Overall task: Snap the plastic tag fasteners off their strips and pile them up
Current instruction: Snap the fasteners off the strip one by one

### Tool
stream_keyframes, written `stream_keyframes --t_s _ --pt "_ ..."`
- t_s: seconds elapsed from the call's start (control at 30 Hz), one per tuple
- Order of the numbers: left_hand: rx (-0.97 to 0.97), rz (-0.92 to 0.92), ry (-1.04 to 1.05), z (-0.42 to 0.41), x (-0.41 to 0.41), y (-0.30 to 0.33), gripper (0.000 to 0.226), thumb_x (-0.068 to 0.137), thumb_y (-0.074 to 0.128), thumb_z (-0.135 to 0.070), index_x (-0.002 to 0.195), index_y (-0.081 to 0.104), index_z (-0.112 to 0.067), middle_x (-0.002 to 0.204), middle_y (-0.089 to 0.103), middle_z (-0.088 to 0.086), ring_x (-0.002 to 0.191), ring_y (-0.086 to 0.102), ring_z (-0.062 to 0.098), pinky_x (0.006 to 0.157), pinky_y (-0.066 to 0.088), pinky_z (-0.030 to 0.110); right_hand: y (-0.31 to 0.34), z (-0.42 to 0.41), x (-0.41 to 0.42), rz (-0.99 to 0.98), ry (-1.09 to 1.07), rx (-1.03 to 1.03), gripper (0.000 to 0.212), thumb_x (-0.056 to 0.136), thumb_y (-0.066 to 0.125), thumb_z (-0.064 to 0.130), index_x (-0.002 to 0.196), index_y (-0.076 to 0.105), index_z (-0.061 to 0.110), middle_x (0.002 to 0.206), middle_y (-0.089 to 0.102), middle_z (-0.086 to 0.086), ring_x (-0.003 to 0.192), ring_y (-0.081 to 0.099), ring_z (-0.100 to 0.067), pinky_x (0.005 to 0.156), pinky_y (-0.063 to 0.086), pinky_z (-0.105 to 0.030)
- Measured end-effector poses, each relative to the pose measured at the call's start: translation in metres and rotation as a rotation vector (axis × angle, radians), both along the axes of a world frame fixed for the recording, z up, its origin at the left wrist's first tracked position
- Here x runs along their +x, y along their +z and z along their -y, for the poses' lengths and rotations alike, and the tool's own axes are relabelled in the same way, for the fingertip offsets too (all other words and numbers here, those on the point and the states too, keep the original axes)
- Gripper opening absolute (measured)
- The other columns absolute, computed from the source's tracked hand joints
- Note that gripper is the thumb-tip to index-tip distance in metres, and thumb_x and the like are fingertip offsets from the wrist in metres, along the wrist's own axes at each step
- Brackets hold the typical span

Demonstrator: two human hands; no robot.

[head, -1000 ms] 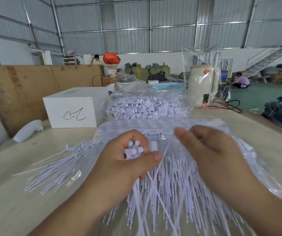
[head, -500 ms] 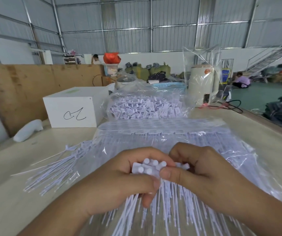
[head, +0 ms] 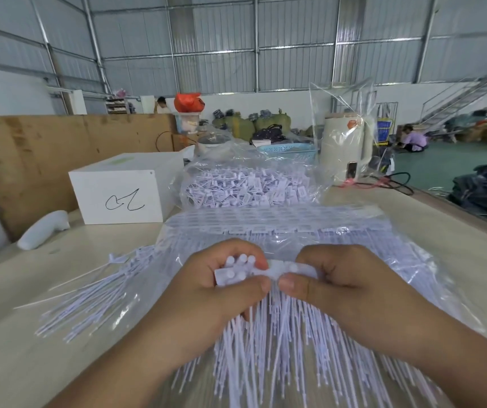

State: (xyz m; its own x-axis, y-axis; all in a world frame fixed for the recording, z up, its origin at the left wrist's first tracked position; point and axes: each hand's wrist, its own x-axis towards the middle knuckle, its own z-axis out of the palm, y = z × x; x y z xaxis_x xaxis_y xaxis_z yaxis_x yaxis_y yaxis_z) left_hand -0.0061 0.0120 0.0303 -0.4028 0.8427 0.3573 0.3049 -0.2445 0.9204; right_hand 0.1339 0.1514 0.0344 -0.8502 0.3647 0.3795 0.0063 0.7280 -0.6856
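Observation:
My left hand (head: 215, 293) grips a bundle of white plastic tag fasteners (head: 236, 269) by their heads, their thin tails hanging down below my fingers. My right hand (head: 339, 287) pinches the adjoining strip of fasteners (head: 292, 269) between thumb and fingers, right beside the left hand. Both hands hover above a clear bag of fastener strips (head: 280, 228) spread on the table. Behind it lies a clear bag holding a pile of loose fasteners (head: 245, 187).
A white box (head: 121, 187) with a scribble stands at the back left, a white handheld device (head: 43, 229) beside it. Loose fastener tails (head: 89, 295) fan out on the left of the table. A cream kettle (head: 347, 148) in plastic stands at the back right.
My right hand came in from open above the bag and took hold of the strip next to the left hand. Both hands dropped lower, then spread the strip slightly apart.

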Motion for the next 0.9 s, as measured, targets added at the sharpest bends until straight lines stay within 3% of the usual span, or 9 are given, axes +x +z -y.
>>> stream_keyframes --t_s 0.17,0.3,0.33,0.4,0.43,0.5,0.6,0.73,0.9 --pt "0.140 0.044 0.111 -0.006 0.010 -0.001 0.006 0.071 0.069 -0.019 0.072 0.068 -0.025 0.056 0.057 -0.004 0.048 0.052 0.010 0.048 0.043 0.018 -0.001 0.017 -0.008 -0.187 -0.190 0.024 0.031 0.084 0.058 0.053 0.060 0.051 0.036 0.045 0.042 0.010 0.040 0.035 -0.007 0.041 0.027 -0.018" --pt "0.167 0.132 0.215 -0.001 0.005 0.001 0.006 0.068 0.068 -0.021 0.071 0.069 -0.026 0.054 0.056 -0.004 0.045 0.052 0.010 0.046 0.043 0.017 0.013 0.001 0.003 -0.439 -0.351 -0.155 0.058 0.079 0.048 0.063 0.067 0.047 0.006 0.052 0.036 -0.012 0.041 0.031 -0.010 0.038 0.027 -0.015" --pt "0.164 0.148 0.187 0.000 0.004 0.003 0.007 0.068 0.068 -0.019 0.071 0.070 -0.025 0.053 0.056 -0.003 0.044 0.051 0.010 0.045 0.042 0.017 0.014 -0.002 0.006 -0.422 -0.316 -0.162 0.057 0.077 0.052 0.062 0.070 0.050 0.006 0.053 0.038 -0.012 0.044 0.033 -0.012 0.040 0.028 -0.017" --pt "0.133 0.140 0.082 0.002 0.004 0.005 0.010 0.069 0.067 -0.015 0.072 0.070 -0.024 0.052 0.055 -0.002 0.043 0.049 0.010 0.044 0.039 0.015 0.012 0.001 0.008 -0.286 -0.117 -0.210 0.039 0.075 0.062 0.061 0.083 0.059 0.023 0.052 0.048 0.002 0.046 0.036 -0.017 0.043 0.032 -0.026" --pt "0.107 0.104 0.022 0.003 0.006 0.006 0.012 0.070 0.066 -0.013 0.073 0.071 -0.024 0.052 0.055 -0.002 0.043 0.050 0.010 0.045 0.039 0.014 0.008 0.004 0.006 -0.189 0.001 -0.198 0.030 0.077 0.068 0.060 0.093 0.058 0.036 0.055 0.055 0.007 0.047 0.040 -0.016 0.046 0.033 -0.028" --pt "0.056 0.057 -0.097 0.003 0.008 0.006 0.018 0.072 0.064 -0.008 0.080 0.072 -0.021 0.053 0.057 -0.003 0.046 0.052 0.010 0.046 0.040 0.014 0.000 0.009 0.001 -0.071 0.166 -0.100 0.036 0.080 0.070 0.054 0.109 0.048 0.051 0.064 0.066 0.013 0.051 0.051 -0.007 0.051 0.039 -0.022" --pt "-0.034 0.028 -0.273 0.006 0.003 0.009 0.022 0.077 0.062 0.000 0.089 0.072 -0.016 0.058 0.063 -0.007 0.048 0.055 0.009 0.047 0.044 0.015 -0.004 0.007 -0.001 -0.033 0.197 -0.083 0.054 0.074 0.070 0.057 0.120 0.040 0.054 0.067 0.066 0.006 0.061 0.060 -0.005 0.059 0.042 -0.024" --pt "-0.229 0.020 -0.467 0.013 -0.004 0.015 0.023 0.083 0.058 0.007 0.098 0.068 -0.007 0.064 0.066 -0.009 0.049 0.057 0.007 0.048 0.045 0.013 -0.004 0.007 0.002 0.016 0.213 -0.040 0.062 0.067 0.072 0.059 0.119 0.039 0.058 0.055 0.051 0.003 0.051 0.047 -0.002 0.051 0.031 -0.017" --pt "-0.356 0.044 -0.536 0.016 -0.011 0.016 0.044 0.078 0.054 0.011 0.106 0.072 -0.018 0.068 0.066 -0.006 0.051 0.059 0.007 0.050 0.047 0.015 -0.003 0.007 0.003 -0.022 0.208 -0.031 0.063 0.067 0.076 0.053 0.120 0.043 0.054 0.055 0.050 0.008 0.048 0.043 -0.001 0.050 0.030 -0.013"
